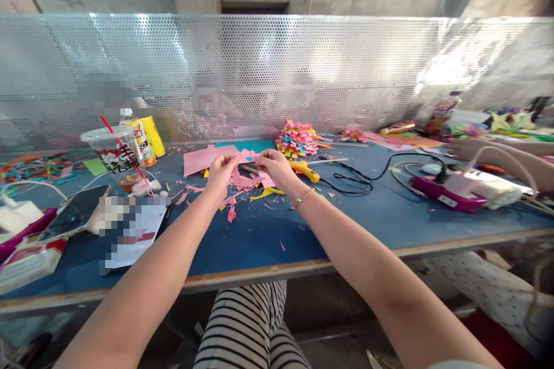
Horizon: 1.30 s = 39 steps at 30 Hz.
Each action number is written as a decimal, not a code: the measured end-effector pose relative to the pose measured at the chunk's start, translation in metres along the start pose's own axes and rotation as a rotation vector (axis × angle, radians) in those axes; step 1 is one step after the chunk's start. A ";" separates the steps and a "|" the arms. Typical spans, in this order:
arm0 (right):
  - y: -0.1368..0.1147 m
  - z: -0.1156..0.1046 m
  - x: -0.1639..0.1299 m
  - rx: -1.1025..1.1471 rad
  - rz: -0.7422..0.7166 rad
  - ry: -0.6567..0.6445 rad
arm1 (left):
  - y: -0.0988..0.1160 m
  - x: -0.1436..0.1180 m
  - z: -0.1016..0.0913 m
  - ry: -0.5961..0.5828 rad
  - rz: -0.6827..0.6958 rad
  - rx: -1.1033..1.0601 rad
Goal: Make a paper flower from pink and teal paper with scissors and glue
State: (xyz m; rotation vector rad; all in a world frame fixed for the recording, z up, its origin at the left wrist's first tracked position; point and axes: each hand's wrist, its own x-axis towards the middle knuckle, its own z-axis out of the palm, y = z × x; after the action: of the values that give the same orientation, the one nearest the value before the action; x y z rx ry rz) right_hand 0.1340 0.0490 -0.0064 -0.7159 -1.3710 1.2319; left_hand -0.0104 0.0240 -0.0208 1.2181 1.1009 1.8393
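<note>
Plainly, left hand (221, 170) and right hand (272, 162) both pinch a small pink paper piece (247, 155) mid-table, which may tear if tugged apart.

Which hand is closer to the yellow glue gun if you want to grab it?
Probably the right hand. The yellow glue gun lies on the blue table just beside its wrist, while the left hand sits farther away across the pink paper scraps. Both hands pinch a small pink paper piece.
</note>
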 end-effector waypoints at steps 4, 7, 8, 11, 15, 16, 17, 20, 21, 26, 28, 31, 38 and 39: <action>-0.001 0.000 0.000 0.026 0.012 -0.020 | 0.003 -0.002 0.001 -0.014 -0.005 -0.027; -0.001 0.001 0.000 0.055 0.010 -0.022 | 0.005 -0.004 0.002 -0.034 -0.015 -0.046; -0.002 0.001 -0.001 0.064 0.010 -0.021 | 0.005 -0.004 0.002 -0.044 -0.022 -0.052; -0.003 0.002 -0.002 0.083 0.009 -0.011 | 0.005 -0.005 0.002 -0.067 -0.046 -0.073; -0.006 0.003 -0.004 0.104 -0.003 -0.007 | 0.007 -0.006 0.002 -0.081 -0.048 -0.077; -0.006 0.003 -0.004 0.104 -0.007 -0.004 | 0.008 -0.007 0.003 -0.085 -0.049 -0.075; -0.007 0.003 -0.005 0.102 -0.011 -0.001 | 0.009 -0.008 0.003 -0.089 -0.054 -0.073; -0.007 0.004 -0.005 0.098 -0.022 0.001 | 0.011 -0.009 0.003 -0.091 -0.066 -0.074; -0.008 0.004 -0.005 0.101 -0.024 -0.002 | 0.012 -0.009 0.003 -0.090 -0.068 -0.075; -0.008 0.002 -0.004 0.105 -0.029 -0.002 | 0.014 -0.010 0.004 -0.083 -0.086 -0.086; -0.009 0.002 -0.004 0.113 -0.031 0.001 | 0.015 -0.010 0.004 -0.084 -0.103 -0.095; -0.011 0.002 -0.004 0.165 -0.024 -0.009 | 0.016 -0.011 0.005 -0.089 -0.132 -0.109; -0.011 0.002 -0.004 0.189 0.009 -0.010 | 0.020 -0.013 0.005 -0.089 -0.183 -0.118; -0.011 0.002 -0.004 0.178 0.010 -0.010 | 0.020 -0.013 0.005 -0.093 -0.182 -0.121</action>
State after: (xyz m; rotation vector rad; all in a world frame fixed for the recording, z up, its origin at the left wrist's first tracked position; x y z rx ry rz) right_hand 0.1353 0.0416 0.0030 -0.5937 -1.2489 1.3478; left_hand -0.0022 0.0056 -0.0066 1.0856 1.0004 1.6700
